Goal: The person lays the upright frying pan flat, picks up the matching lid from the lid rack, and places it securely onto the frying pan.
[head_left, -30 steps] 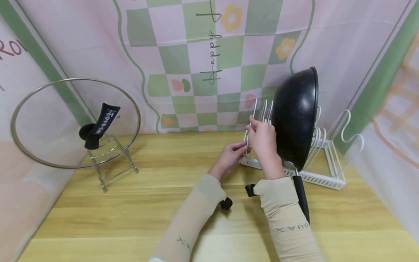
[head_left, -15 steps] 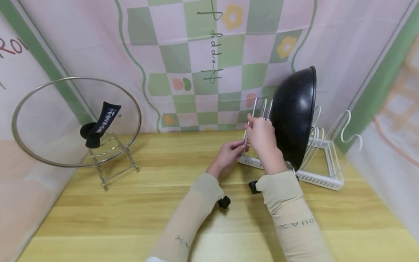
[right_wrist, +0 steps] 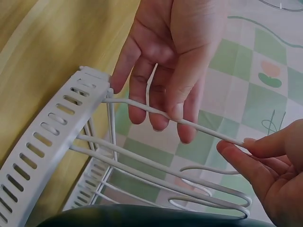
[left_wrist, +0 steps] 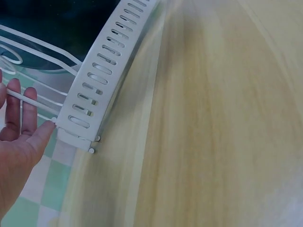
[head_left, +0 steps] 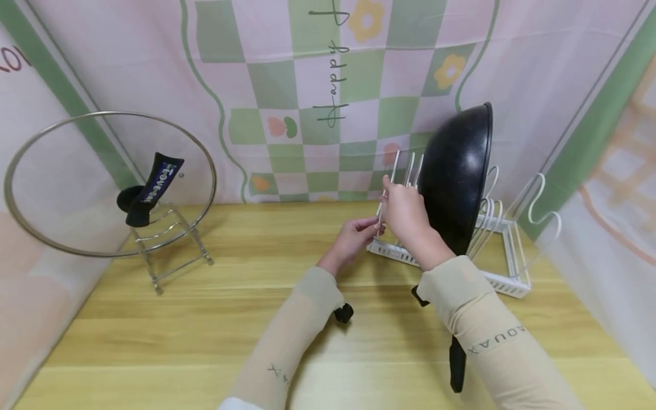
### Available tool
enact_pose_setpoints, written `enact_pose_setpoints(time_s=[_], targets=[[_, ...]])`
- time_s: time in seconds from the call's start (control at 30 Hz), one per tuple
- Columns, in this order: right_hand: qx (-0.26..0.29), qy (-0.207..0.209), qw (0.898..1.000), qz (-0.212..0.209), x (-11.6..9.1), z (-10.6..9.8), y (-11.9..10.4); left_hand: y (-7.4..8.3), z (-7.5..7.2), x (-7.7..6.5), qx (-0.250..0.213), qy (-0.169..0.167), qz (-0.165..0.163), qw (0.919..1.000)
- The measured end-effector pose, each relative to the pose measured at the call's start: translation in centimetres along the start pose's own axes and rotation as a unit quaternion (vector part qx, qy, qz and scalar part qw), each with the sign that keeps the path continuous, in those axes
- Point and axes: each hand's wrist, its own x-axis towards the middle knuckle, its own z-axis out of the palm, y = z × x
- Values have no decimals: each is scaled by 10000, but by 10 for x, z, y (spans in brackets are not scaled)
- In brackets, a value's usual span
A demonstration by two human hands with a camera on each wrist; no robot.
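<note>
My left hand [head_left: 351,245] and right hand [head_left: 407,213] are both at the left end of a white pan rack [head_left: 392,252]. Between thumb and fingers, the left hand holds the outermost wire divider [right_wrist: 208,131] near its base. Higher up the same wire, thumb and index finger of the right hand [right_wrist: 267,165] pinch it. More white wires [right_wrist: 156,172] rise beside it. A black wok [head_left: 456,176] stands on edge in the rack, just right of the right hand. Its handle [head_left: 458,364] points toward me, partly hidden by the right sleeve.
On the left, a large glass lid [head_left: 102,171] with a black handle [head_left: 156,185] leans on a small metal stand [head_left: 181,272]. Wavy wires [head_left: 543,213] stick out at the rack's right end. Behind the wooden table [head_left: 256,341] hangs a checked cloth [head_left: 318,85].
The right forearm has swung outward to the right, across the wok's handle. Both hands keep hold of the same wire. The head view has shifted slightly.
</note>
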Motion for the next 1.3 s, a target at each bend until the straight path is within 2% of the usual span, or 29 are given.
enact_pose_setpoints(time_s=[0.33,0.63,1.1,1.3], targets=[[418,108,9989,194,5,9,-6,3,-8,-2,35,129,-32,9999],[547,125,9978,355,6,15,-12,1,-16,-3,126,169,-85,9997],[553,321,9965,535,12,24,-22,3,-22,0,236,393,67,9989],[426,266,9973,545,12,27,-23,4,-23,-1,236,472,112,9985]])
